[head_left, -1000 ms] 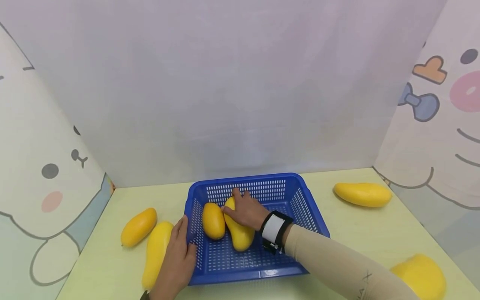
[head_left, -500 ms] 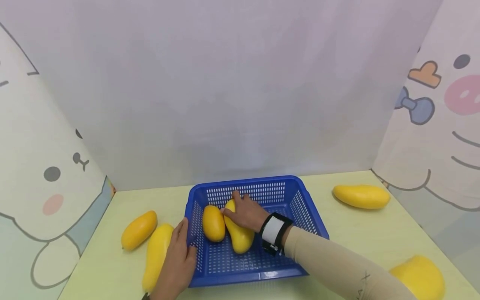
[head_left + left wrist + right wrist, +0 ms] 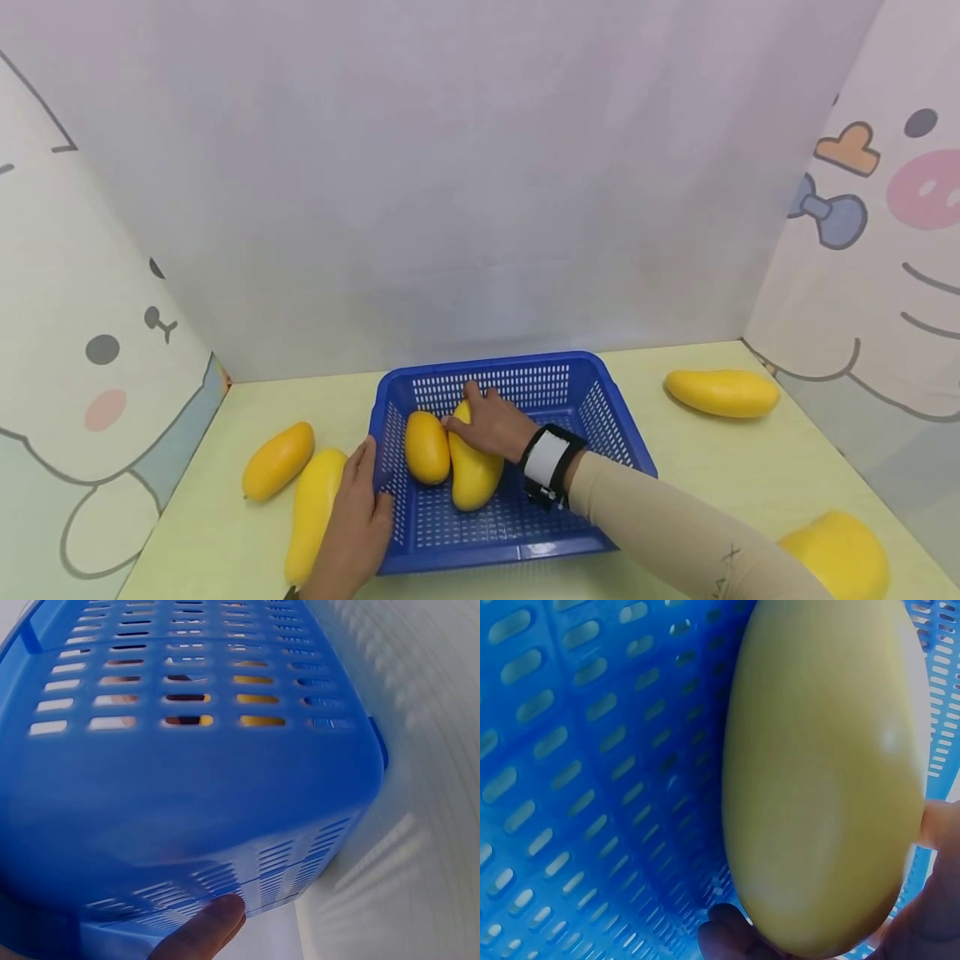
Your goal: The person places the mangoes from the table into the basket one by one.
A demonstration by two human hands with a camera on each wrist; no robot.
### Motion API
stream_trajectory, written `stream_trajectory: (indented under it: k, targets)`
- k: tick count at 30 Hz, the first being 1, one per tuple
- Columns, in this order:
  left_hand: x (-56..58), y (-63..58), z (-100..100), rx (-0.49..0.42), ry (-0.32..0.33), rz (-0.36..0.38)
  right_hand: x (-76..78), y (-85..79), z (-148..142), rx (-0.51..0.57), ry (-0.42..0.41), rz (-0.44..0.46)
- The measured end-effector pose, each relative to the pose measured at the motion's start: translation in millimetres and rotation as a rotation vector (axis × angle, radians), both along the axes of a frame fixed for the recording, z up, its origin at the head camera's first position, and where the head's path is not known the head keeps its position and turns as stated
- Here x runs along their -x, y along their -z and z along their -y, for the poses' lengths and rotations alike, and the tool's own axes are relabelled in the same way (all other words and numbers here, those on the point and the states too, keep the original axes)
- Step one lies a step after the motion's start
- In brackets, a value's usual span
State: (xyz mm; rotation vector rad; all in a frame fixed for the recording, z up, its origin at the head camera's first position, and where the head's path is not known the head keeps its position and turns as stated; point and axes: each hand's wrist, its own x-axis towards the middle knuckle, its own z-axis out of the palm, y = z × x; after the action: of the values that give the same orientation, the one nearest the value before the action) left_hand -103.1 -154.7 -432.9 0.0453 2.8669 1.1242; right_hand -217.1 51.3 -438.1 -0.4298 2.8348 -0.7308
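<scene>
Inside the blue plastic basket [image 3: 465,560], my right hand [image 3: 491,425] grips a long yellow mango [image 3: 474,479], thumb on one side and fingers over its far end. The right wrist view shows this mango [image 3: 825,780] large, with fingertips at its lower end. An orange-yellow mango [image 3: 427,447] lies directly left of it in the basket. My left hand [image 3: 356,517] rests along the basket's left side with fingers extended. In the left wrist view, one finger [image 3: 206,930] touches the outer wall of the basket [image 3: 195,787].
Left of the basket on the pale table [image 3: 195,533] lie an orange-yellow mango [image 3: 277,461] and a longer yellow mango [image 3: 313,508], partly behind my left hand. At the right are another yellow mango [image 3: 722,393] and a rounder yellow fruit [image 3: 840,552], partly covered by my sleeve.
The mango under my right hand has turned slightly, its near end swinging left toward the other mango. My left hand keeps its place on the basket. The head view has shifted a little.
</scene>
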Motion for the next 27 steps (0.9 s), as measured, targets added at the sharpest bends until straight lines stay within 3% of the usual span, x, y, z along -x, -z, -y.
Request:
stream_trajectory:
  k: [15, 22, 27]
  targets:
    - [-0.1, -0.3, -0.7, -0.002, -0.007, -0.002, 0.8, -2.5, 0.4, -0.019, 0.017, -0.002]
    - [-0.6, -1.3, -0.7, 0.004, -0.010, 0.003, 1.3, -9.5, -2.0, -0.069, 0.007, -0.064]
    - [-1.1, -1.3, -1.0, 0.009, -0.008, 0.001, 0.3, -17.8, -6.8, -0.046, -0.007, -0.102]
